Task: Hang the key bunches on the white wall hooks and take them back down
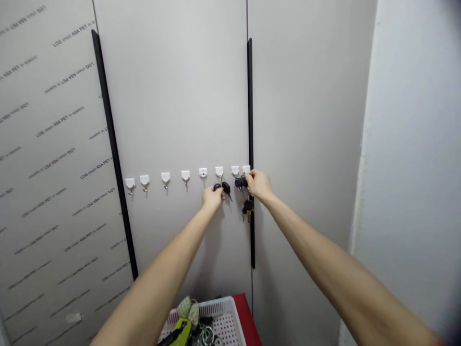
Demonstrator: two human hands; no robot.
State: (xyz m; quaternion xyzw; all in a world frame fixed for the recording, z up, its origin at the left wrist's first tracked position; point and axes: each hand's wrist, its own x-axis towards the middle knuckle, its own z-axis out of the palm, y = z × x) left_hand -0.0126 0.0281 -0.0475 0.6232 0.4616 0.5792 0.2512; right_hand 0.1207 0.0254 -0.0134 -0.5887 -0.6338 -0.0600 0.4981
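My left hand (212, 198) is closed on a black-headed key bunch (225, 187) just below a white wall hook (219, 171). One key of this bunch points down to the right. My right hand (260, 185) pinches a second set of keys (241, 181) by the rightmost white hook (246, 169), beside the black handle strip. Under those fingers dangle more keys, one black-headed and one brass-coloured (248, 216). The fingertips partly cover how these keys meet the hooks, so I cannot tell whether they hang from them.
Several white adhesive hooks (165, 178) run in a row across the pale cabinet door, between two long black handles (111, 139). Below, a white plastic basket (236, 315) holds a yellow-green cutter (183, 331), a fabric bow (188, 310) and key rings, on a red surface (248, 317).
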